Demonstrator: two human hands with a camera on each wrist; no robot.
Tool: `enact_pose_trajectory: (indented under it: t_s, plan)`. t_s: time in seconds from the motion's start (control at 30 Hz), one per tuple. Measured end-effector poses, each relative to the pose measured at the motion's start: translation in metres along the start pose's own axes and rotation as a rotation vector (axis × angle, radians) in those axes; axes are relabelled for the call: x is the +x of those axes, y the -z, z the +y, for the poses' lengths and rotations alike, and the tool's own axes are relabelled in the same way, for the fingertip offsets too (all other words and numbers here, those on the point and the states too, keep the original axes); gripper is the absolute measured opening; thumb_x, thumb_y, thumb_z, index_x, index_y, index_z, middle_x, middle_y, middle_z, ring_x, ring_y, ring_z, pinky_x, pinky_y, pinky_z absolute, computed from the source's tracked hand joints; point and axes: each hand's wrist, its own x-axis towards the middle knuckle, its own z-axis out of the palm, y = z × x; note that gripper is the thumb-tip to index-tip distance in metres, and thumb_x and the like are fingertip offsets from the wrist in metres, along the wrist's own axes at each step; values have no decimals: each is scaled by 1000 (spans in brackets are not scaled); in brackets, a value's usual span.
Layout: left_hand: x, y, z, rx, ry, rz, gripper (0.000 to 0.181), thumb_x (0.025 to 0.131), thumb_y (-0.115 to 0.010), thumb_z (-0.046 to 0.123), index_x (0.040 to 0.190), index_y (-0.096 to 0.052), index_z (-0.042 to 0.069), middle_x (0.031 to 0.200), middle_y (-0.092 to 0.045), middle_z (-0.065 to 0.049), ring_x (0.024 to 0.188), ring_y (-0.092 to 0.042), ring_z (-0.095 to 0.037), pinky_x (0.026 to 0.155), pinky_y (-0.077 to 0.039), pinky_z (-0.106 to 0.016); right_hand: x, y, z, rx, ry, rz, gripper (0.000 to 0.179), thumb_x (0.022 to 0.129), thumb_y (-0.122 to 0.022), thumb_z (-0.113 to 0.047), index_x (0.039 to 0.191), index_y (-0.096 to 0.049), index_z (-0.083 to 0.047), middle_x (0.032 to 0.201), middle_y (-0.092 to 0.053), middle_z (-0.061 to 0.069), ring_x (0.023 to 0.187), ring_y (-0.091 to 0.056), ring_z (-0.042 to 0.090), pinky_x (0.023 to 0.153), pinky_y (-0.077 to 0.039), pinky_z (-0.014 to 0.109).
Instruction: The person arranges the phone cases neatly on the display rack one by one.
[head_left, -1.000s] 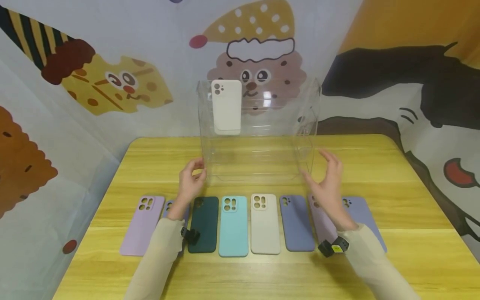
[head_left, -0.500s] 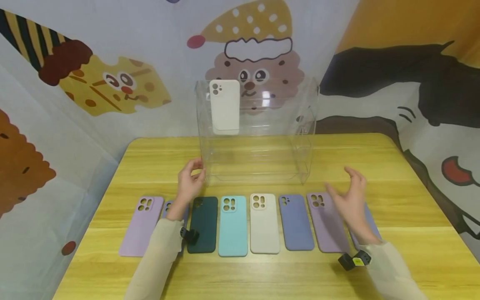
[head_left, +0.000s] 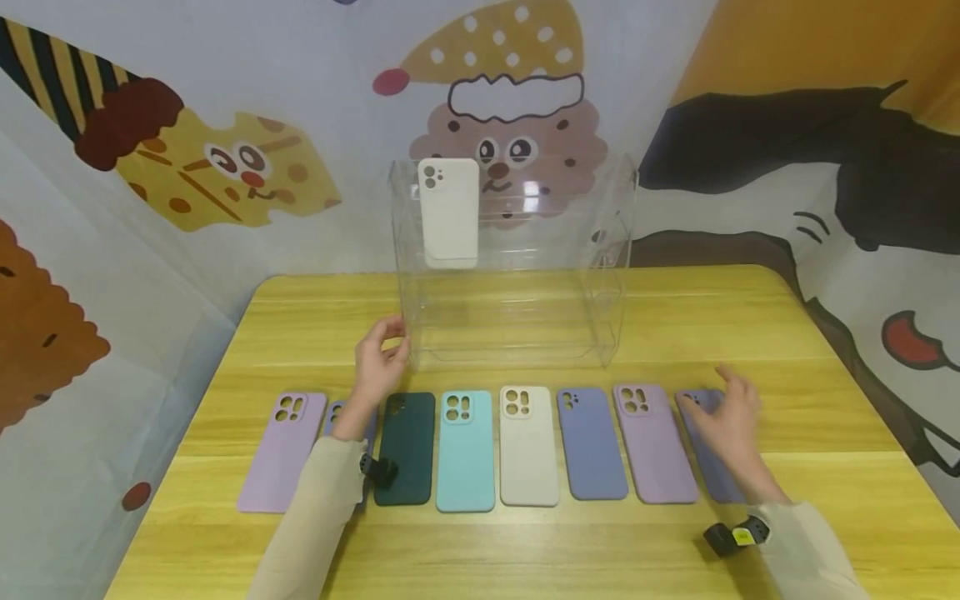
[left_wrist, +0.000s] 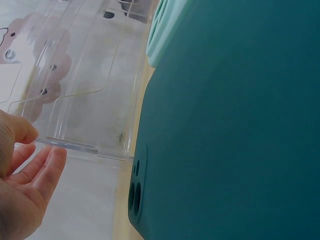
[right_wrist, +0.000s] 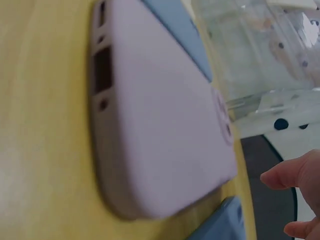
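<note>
A clear plastic display rack (head_left: 517, 325) stands at the back of the table, with a white phone case (head_left: 452, 212) propped on its upper left. My left hand (head_left: 381, 358) holds the rack's left side edge; the left wrist view shows thumb and fingers (left_wrist: 50, 170) on either side of it. Over the rightmost periwinkle phone case (head_left: 716, 467) hovers my right hand (head_left: 731, 425), thumb and fingers spread, gripping nothing. Beside that case lies a lilac phone case (head_left: 656, 450), large in the right wrist view. Whether the right fingers touch the periwinkle case is unclear.
Along the row lie another periwinkle case (head_left: 592, 450), a cream case (head_left: 529, 458), a turquoise case (head_left: 466, 462), a dark green case (head_left: 406, 458) and a lilac case (head_left: 281, 458). The left forearm partly covers one blue case (head_left: 336, 412). A cartoon-printed cloth (head_left: 300, 50) hangs behind.
My right hand has left the rack's right side and moved right and toward me, to above the rightmost periwinkle case. The left hand stays at the rack's left edge.
</note>
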Motion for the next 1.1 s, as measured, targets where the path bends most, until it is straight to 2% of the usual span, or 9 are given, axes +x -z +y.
enact_pose_trajectory:
  t_s: [0.23, 0.53, 0.87, 1.1]
  plan:
    - [0, 1, 0, 1, 4, 1, 28, 83, -56, -17, 110, -52, -21, 101, -56, -37, 96, -58, -48, 76, -54, -55, -3, 2, 12, -110, -50, -65, 78, 79, -69, -14, 136, -24, 17, 126, -25, 45, 111, -27, 58, 85, -31, 67]
    - [0, 0, -1, -4, 2, 7, 27, 84, -56, -16, 110, -52, -21, 101, -57, -36, 96, -58, -48, 76, -55, -55, -3, 3, 17, -210, -65, -126, 87, 76, -72, -21, 138, -22, 15, 118, -32, 42, 103, -32, 55, 76, -35, 65]
    - [1, 1, -3, -4, -4, 4, 28, 83, -56, -16, 110, -51, -21, 102, -56, -37, 96, -58, -48, 77, -55, -53, 1, 3, 15, -274, -74, -154, 90, 72, -75, -21, 137, -23, 16, 113, -37, 42, 96, -38, 53, 73, -40, 62]
    - [1, 1, -1, 0, 16, -10, 29, 84, -56, -15, 112, -51, -21, 103, -56, -36, 98, -58, -47, 79, -55, -52, 3, 4, 14, -270, -61, -149, 91, 70, -76, -19, 135, -24, 18, 110, -39, 42, 94, -40, 53, 74, -40, 62]
